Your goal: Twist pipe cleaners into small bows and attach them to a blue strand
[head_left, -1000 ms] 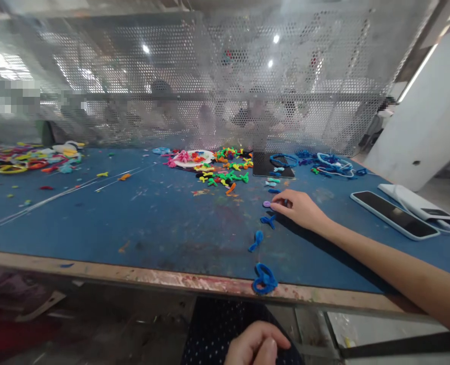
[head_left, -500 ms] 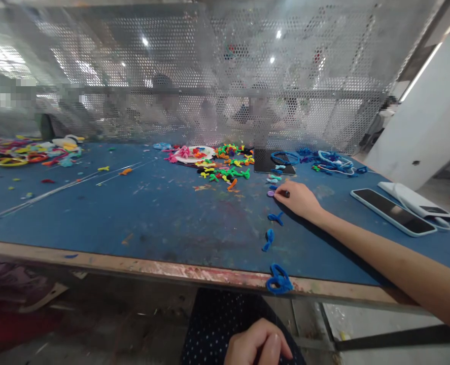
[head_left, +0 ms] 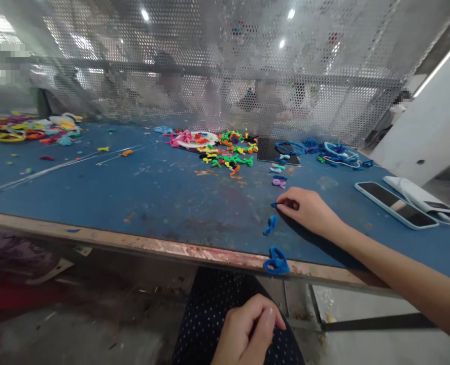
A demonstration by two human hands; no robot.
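Right hand [head_left: 282,203]: thumb and forefinger pinched shut on a small blue piece [head_left: 274,204], only its end showing past the fingertips; it sits just above or on the table [head_left: 194,213], cannot tell which, between a lilac piece [head_left: 279,183] farther off and a looped blue piece [head_left: 271,224] nearer. Judged by its fuzzy-looking neighbours: very light, soft, bendable, not slippery, hard to break but easily squashed out of shape. Best hold probably the twisted middle, a light two-finger pinch; loops would likely give. Left hand [head_left: 249,324] lies over the dotted cloth [head_left: 198,314] on the lap, fingers loosely curled; cannot tell if anything is inside. Containers: one white plate [head_left: 212,137], toward the far side, bearing pink and orange bits; green and yellow bits [head_left: 243,161] lie outside it, right alongside.
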